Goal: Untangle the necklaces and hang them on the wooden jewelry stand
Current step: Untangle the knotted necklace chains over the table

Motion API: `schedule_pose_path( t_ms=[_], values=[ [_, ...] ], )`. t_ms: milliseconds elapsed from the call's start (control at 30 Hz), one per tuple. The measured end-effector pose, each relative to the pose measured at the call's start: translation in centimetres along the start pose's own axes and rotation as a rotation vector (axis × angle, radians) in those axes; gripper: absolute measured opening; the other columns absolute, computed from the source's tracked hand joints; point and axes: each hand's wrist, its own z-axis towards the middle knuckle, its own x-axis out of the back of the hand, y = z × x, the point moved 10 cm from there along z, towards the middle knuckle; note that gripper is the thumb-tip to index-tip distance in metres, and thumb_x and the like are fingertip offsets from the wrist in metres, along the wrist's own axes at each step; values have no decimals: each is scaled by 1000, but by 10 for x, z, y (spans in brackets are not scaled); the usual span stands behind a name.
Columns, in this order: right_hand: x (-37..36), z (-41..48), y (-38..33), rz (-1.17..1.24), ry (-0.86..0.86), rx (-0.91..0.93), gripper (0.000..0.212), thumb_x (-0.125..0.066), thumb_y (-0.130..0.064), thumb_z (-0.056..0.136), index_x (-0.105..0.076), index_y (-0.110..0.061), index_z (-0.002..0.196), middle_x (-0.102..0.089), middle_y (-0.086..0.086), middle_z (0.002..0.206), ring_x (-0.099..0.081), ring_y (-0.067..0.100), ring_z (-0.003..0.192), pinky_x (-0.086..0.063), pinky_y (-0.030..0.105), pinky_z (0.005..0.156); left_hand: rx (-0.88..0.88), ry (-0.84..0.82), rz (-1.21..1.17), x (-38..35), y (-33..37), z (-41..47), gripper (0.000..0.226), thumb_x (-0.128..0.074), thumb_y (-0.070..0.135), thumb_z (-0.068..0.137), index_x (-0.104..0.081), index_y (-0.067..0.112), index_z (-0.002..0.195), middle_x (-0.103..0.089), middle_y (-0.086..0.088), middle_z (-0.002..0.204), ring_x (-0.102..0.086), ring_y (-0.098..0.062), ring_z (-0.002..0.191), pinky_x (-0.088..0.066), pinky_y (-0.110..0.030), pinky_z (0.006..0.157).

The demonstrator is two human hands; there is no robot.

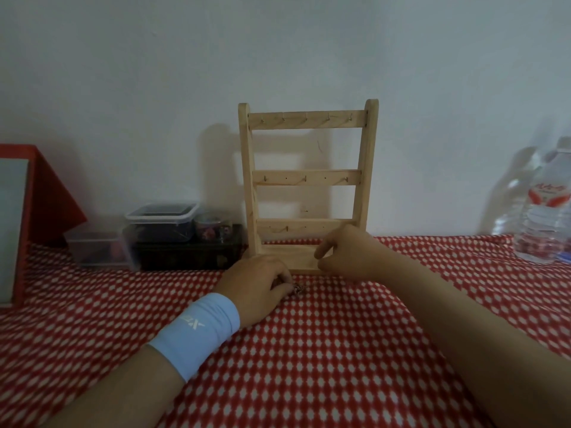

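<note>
Pale wood forms the jewelry stand [307, 180], an upright ladder-like frame with three cross rails carrying small metal hooks and a shallow tray at its foot. It stands against a white wall [278, 41] on a table covered in a red cloth [324, 350] with a white diamond pattern. Your left hand [256, 285], with a light blue wristband [197, 335] on its wrist, rests on the cloth just in front of the stand's left foot. Its fingers are curled down round the necklaces [298, 288], a small tangled clump that peeks out at the fingertips and lies on the cloth just in front of the stand's tray. Your right hand [349, 254] is raised in front of the stand's lower right corner, overlapping the tray and the bottom rail. Its fingers are bent with forefinger and thumb drawn near each other, and you cannot tell whether a thin chain runs between them, as the picture is too dim and soft. To the left of the stand, against the wall, sit a long dark box [188, 254] with a lidded plastic tub [160, 222] and a small round jar [213, 227] stacked on it, and a clear plastic box [95, 248] beside them. Further left of the stand leans a red-framed panel [46, 193]. Well to the right of the stand is a large clear water bottle [543, 211] with a red and white label.
</note>
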Motion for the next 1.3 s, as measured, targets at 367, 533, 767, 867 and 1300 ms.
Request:
schedule_pose_path(
  t_ms=[367, 533, 767, 867, 1300],
  values=[
    [-21, -14, -42, 67, -159, 289, 14, -78, -31, 85, -76, -27, 98, -72, -15, 98, -66, -2, 89, -53, 18, 81, 151, 35, -418, 4, -18, 3, 17, -51, 28, 98, -65, 23, 89, -68, 9, 90, -62, -5, 90, -50, -30, 89],
    [-45, -10, -34, -86, -207, 265, 18, -77, -36, 86, -78, -33, 104, -75, -18, 98, -66, -1, 91, -54, 23, 89, 151, -4, -358, 0, -21, 3, 6, -62, 33, 91, -69, 31, 90, -67, 15, 92, -60, -2, 90, -51, -30, 89],
    [-42, -8, -34, -170, -125, 253, 24, -60, -39, 97, -78, -23, 103, -74, -10, 89, -67, 6, 78, -61, 33, 79, 130, -105, -323, -10, -20, -1, 28, -80, 40, 73, -64, 41, 96, -63, 18, 101, -59, 0, 94, -51, -24, 87],
    [-33, -8, -33, -10, -117, 246, 27, -54, -40, 102, -75, -24, 95, -71, -11, 84, -64, 0, 70, -55, 22, 69, 160, 66, -448, 6, -22, 2, 11, -73, 27, 84, -68, 34, 90, -67, 14, 92, -61, 0, 88, -50, -22, 84],
    [-5, -15, -42, 494, -115, 188, 23, -56, -38, 101, -70, -23, 111, -76, -1, 99, -73, 17, 83, -58, 22, 71, 249, 133, -876, 28, -21, 7, 18, -55, 24, 97, -72, 19, 95, -65, 13, 66, -59, -4, 69, -50, -18, 69]
  ],
)
